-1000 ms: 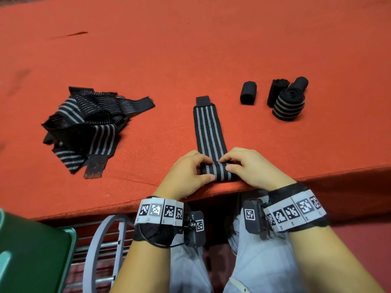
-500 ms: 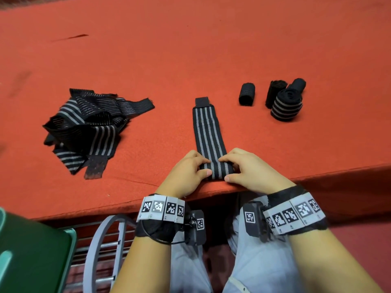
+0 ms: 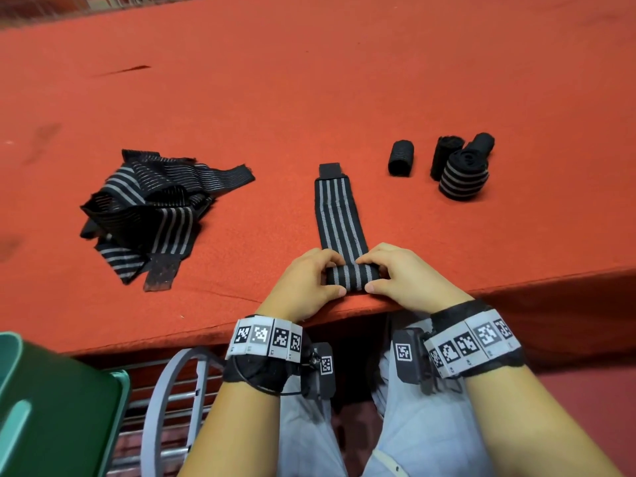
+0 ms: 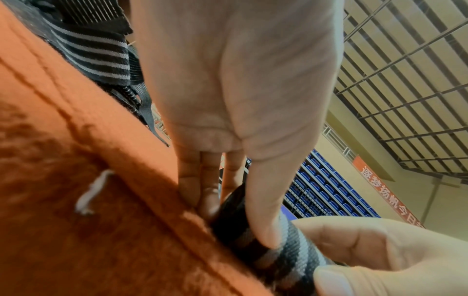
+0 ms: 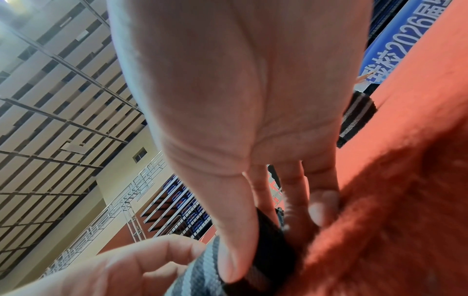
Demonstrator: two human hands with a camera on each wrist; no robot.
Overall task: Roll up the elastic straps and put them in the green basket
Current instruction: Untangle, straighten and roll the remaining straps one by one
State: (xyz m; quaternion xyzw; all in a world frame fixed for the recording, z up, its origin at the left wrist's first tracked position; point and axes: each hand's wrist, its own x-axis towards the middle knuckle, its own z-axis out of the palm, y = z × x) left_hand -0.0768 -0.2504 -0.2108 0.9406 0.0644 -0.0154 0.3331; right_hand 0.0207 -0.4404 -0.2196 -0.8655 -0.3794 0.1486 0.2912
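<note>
A black strap with grey stripes (image 3: pixel 335 215) lies lengthwise on the orange table (image 3: pixel 309 98), its near end wound into a short roll (image 3: pixel 352 277) at the front edge. My left hand (image 3: pixel 309 280) pinches the roll's left end, thumb in front and fingers behind; the roll (image 4: pixel 273 252) shows under that thumb in the left wrist view. My right hand (image 3: pixel 399 273) pinches the right end of the roll (image 5: pixel 255 260) the same way. A corner of the green basket (image 3: pixel 51 414) shows at the lower left, below the table.
A heap of unrolled striped straps (image 3: pixel 151 211) lies left of the hands. Several rolled straps (image 3: pixel 461 170) and one apart (image 3: pixel 401 158) stand at the back right. A grey metal frame (image 3: pixel 172 407) sits under the table by my knees.
The roll at the strap's near end has grown thicker and the flat part shorter. Both hands have shifted slightly forward with it.
</note>
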